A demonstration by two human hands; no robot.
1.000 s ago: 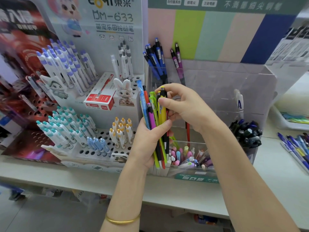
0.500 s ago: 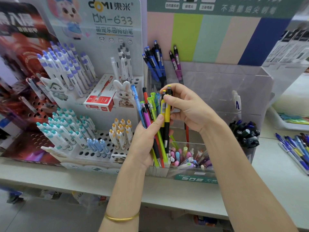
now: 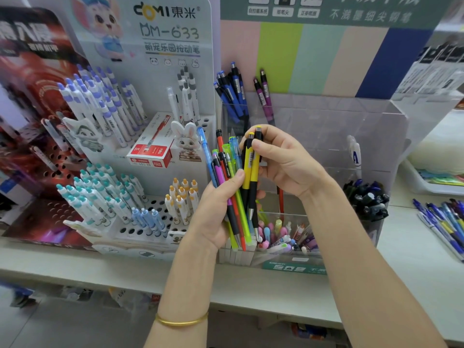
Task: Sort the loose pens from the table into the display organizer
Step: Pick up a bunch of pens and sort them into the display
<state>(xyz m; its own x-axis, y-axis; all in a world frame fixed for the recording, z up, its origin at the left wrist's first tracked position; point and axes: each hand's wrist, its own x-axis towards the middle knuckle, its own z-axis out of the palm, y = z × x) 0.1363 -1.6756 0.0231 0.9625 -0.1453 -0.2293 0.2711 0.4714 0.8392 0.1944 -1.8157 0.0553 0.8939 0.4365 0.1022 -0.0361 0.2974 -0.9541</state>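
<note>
— What do the hands hold?
— The left hand [image 3: 216, 217] grips a bundle [image 3: 229, 167] of pens, tips down, thumb pressed across the barrels. Blue, red, purple and green ones fan out above the fist.
— And the right?
— The right hand [image 3: 286, 164] pinches two yellow pens [image 3: 254, 169] near their caps, thumb in front, fingers curled behind. They stand almost upright, touching the right edge of the bundle.
— Are they out of the left hand's grip?
— I cannot tell; their black grips run down just beside its thumb.
— Where is all this?
— In the air in front of the clear organizer [image 3: 351, 121], above its low front bin of small pastel items. Blue pens [image 3: 232, 96] and purple pens [image 3: 263, 96] stand in its back left slots.
— Any loose ones on the table?
— Yes, a row of loose pens [image 3: 444, 222] lies on the table [image 3: 414, 254] at the far right, well apart from both hands.
— Anything else?
— A gold bracelet [image 3: 180, 322] on the left wrist, and a white stand [image 3: 160, 79] of pens left of the organizer.
</note>
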